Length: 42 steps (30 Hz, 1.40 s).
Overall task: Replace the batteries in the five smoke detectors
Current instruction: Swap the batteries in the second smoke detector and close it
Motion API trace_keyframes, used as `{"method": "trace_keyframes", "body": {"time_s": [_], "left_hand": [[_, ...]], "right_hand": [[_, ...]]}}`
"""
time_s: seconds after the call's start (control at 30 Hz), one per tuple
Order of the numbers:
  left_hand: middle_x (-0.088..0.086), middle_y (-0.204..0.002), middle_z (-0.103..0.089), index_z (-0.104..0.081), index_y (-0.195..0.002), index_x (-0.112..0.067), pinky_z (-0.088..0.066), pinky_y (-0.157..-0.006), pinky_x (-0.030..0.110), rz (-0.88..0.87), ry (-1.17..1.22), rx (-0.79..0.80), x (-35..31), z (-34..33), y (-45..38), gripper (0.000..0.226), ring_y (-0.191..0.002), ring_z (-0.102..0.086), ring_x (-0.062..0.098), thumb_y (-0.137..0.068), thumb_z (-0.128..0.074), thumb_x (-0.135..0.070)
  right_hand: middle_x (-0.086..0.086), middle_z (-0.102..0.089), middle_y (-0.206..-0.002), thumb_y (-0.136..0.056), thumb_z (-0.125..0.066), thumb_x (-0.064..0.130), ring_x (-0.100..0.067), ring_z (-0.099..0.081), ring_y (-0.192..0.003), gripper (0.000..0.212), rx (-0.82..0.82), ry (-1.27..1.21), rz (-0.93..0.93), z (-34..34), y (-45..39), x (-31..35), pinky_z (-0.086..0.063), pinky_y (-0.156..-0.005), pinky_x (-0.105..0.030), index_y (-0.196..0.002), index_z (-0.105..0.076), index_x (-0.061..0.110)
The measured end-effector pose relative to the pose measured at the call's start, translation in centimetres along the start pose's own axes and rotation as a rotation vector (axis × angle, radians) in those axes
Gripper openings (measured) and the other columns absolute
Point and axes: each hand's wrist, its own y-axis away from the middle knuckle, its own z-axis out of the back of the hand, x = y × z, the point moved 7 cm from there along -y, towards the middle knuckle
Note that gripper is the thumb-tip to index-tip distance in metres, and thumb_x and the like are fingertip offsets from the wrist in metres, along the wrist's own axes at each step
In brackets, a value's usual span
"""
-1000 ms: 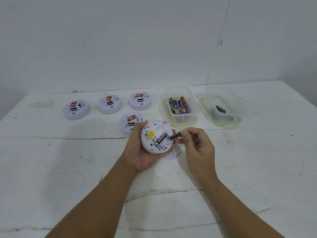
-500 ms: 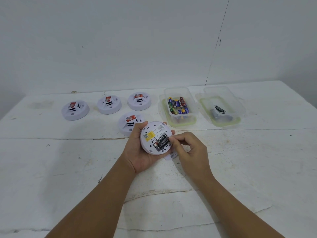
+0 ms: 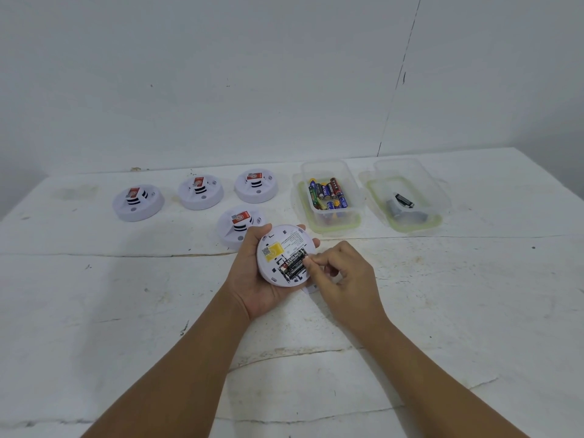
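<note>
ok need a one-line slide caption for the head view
Left hand cradles an upturned smoke detector while right hand fingertips seat black batteries in its compartment.

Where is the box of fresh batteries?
In the head view, the battery box sits at the table's far side, right of centre, between the detector row and the other clear box.

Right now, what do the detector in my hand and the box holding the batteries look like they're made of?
Held detector: looks like matte white moulded plastic, judging by its clip slots and smooth round rim. Battery box: likely clear glossy plastic, since the batteries show through its walls.
</note>
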Motion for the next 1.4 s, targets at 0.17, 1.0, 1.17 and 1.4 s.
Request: {"method": "trace_keyframes", "body": {"time_s": [0.17, 1.0, 1.17, 1.4], "left_hand": [[0.027, -0.136, -0.059, -0.073, -0.119, -0.006, -0.035, -0.119, 0.052, 0.016, 0.008, -0.033, -0.1, 0.4, -0.1, 0.052, -0.115, -0.059, 0.036, -0.086, -0.06, -0.044], [0.024, -0.134, -0.06, -0.062, -0.128, -0.011, -0.053, -0.102, 0.049, -0.159, -0.049, -0.078, -4.0, 0.6, 2.1, 0.053, -0.122, -0.058, 0.043, -0.091, -0.057, -0.049], [0.013, -0.137, -0.063, -0.063, -0.129, -0.014, -0.042, -0.113, 0.055, -0.233, -0.018, -0.115, -4.7, 1.9, 3.3, 0.046, -0.133, -0.056, 0.037, -0.095, -0.054, -0.043], [0.02, -0.148, -0.056, -0.074, -0.121, -0.013, -0.042, -0.113, 0.054, -0.198, -0.003, -0.12, -4.0, 2.0, 4.3, 0.047, -0.145, -0.044, 0.04, -0.087, -0.061, -0.043]], "right_hand": [[0.012, -0.045, -0.074, -0.1, -0.062, 0.033, -0.01, -0.046, -0.072, 0.026, -0.028, 0.234, 0.162, -0.3, 0.4, 1.7, -0.036, -0.065, -0.02, -0.095, -0.078, 0.013], [0.007, -0.047, -0.122, -0.083, -0.05, 0.085, -0.02, -0.041, -0.117, 0.074, 0.343, 0.617, -0.165, -2.6, 0.2, -1.0, -0.032, -0.097, -0.038, -0.136, -0.056, 0.034], [0.007, -0.049, -0.122, -0.087, -0.062, 0.07, -0.019, -0.043, -0.117, 0.065, 0.301, 0.563, -0.195, -2.3, -0.1, -1.4, -0.035, -0.1, -0.038, -0.14, -0.056, 0.033], [0.004, -0.049, -0.118, -0.077, -0.074, 0.063, -0.021, -0.047, -0.114, 0.074, 0.257, 0.49, -0.275, -2.0, -0.3, -1.3, -0.035, -0.098, -0.036, -0.141, -0.054, 0.031]]}}
